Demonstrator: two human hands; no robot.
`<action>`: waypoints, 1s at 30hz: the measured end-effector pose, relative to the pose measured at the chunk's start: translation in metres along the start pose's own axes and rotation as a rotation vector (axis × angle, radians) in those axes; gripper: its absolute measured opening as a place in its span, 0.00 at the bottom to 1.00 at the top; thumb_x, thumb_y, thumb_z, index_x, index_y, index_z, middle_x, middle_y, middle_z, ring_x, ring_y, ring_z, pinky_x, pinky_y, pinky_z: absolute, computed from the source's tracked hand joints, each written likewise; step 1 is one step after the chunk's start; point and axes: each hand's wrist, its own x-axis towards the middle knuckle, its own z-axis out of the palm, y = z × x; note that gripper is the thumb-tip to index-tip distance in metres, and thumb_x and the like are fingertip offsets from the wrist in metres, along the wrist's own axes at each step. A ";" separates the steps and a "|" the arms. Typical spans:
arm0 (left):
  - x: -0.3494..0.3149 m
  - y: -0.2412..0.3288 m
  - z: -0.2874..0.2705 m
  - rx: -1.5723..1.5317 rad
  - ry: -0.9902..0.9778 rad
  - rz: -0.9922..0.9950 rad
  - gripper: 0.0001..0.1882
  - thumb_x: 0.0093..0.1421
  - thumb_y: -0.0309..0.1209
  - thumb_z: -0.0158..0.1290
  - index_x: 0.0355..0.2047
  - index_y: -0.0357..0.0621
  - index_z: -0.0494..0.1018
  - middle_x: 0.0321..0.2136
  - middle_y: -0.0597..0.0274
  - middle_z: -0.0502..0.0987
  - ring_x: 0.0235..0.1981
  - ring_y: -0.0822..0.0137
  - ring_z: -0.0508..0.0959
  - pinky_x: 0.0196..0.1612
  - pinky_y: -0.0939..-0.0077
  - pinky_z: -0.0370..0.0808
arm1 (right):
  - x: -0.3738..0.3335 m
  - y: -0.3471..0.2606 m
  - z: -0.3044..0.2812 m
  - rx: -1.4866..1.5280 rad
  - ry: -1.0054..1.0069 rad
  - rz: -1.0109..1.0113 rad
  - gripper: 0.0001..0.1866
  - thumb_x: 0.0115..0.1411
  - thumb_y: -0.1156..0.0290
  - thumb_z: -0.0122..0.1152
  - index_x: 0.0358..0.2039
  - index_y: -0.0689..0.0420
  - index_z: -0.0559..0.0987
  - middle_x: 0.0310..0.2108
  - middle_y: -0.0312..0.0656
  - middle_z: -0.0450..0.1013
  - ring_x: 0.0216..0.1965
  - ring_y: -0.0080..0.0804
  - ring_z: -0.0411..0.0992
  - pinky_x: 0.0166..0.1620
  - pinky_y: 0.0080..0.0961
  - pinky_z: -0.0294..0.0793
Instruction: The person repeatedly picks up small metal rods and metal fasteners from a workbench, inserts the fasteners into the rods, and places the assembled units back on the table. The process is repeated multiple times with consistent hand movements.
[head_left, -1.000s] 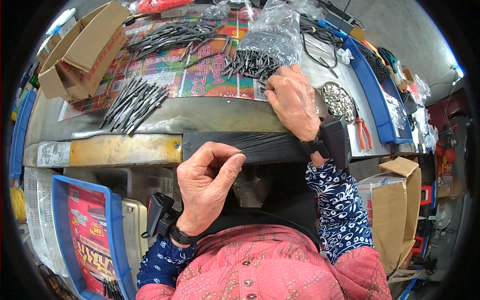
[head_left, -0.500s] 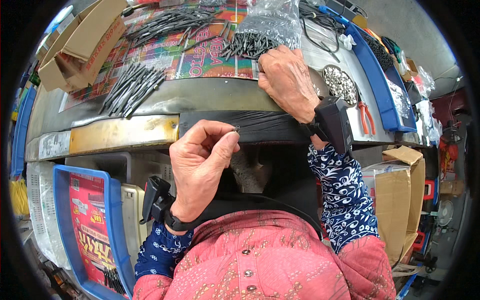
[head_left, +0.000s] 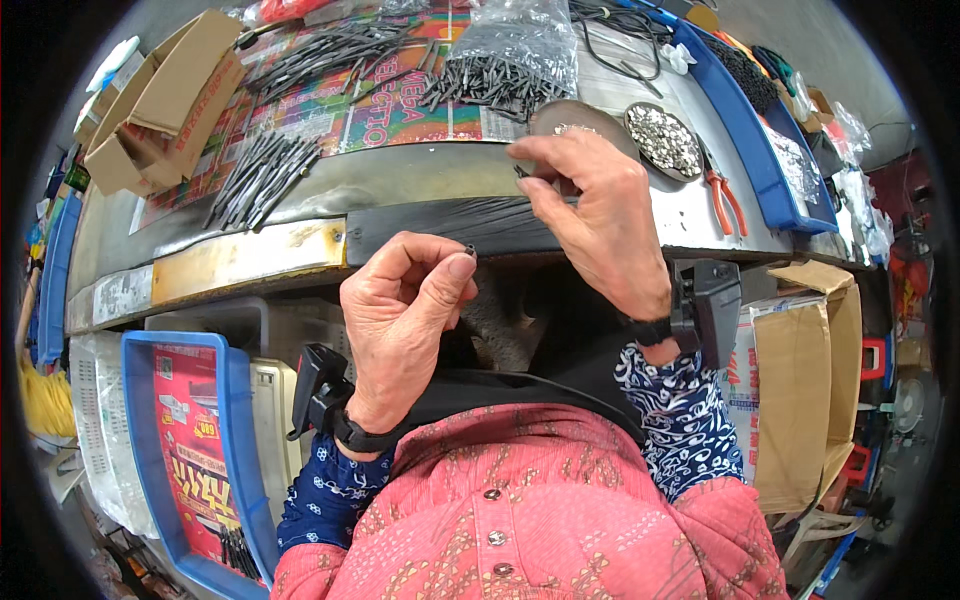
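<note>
Pinching a small dark piece point(head_left: 470, 249) in the left hand point(head_left: 400, 315): thumb and forefinger tips are pressing together on it, by the dark, wrinkled bench-edge strip point(head_left: 430, 226). Exact shape too small to tell. Right hand point(head_left: 605, 225) is keeping thumb and forefinger slightly apart, gripping a black bit point(head_left: 521, 172) between the tips, above the smooth grey bench top point(head_left: 420, 178).

Short, stick-like black pieces point(head_left: 485, 90) are lying heaped at the mouth of a crinkled clear plastic bag point(head_left: 520, 40). Long, thin black strips are lying in two piles: near bundle point(head_left: 262, 182), far pile point(head_left: 330, 60). Too overlapped to count singly.

Counts: hands two, apparently one piece each. Bag one. Round dishes two: one point(head_left: 665, 142) is holding shiny silvery bits, the darker one point(head_left: 570, 117) is sitting partly behind the right hand. Pliers point(head_left: 725, 205) one, red-handled, lying beside the silvery bits. Cardboard boxes two, creased brown: left box point(head_left: 195, 105) is standing on the bench, right box point(head_left: 795, 400) is sitting below bench level.
</note>
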 end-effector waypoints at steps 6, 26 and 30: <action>-0.006 -0.001 0.013 0.038 -0.037 -0.002 0.06 0.60 0.28 0.59 0.32 0.38 0.75 0.21 0.71 0.74 0.20 0.85 0.68 0.23 0.90 0.64 | -0.029 -0.015 -0.014 0.273 -0.015 0.115 0.09 0.50 0.79 0.62 0.34 0.60 0.78 0.26 0.43 0.71 0.29 0.37 0.71 0.32 0.28 0.70; -0.011 -0.009 0.031 -0.027 -0.089 -0.052 0.06 0.60 0.29 0.58 0.32 0.39 0.74 0.21 0.70 0.74 0.19 0.84 0.67 0.21 0.90 0.63 | -0.050 -0.027 -0.013 0.988 0.158 0.466 0.06 0.58 0.77 0.64 0.33 0.64 0.75 0.26 0.40 0.76 0.23 0.20 0.72 0.27 0.14 0.72; -0.011 -0.012 0.030 -0.032 -0.101 -0.034 0.06 0.60 0.28 0.58 0.30 0.39 0.74 0.20 0.71 0.74 0.19 0.85 0.67 0.21 0.90 0.62 | -0.049 -0.028 -0.010 0.997 0.172 0.483 0.06 0.58 0.77 0.64 0.32 0.63 0.75 0.25 0.38 0.75 0.21 0.18 0.71 0.25 0.14 0.71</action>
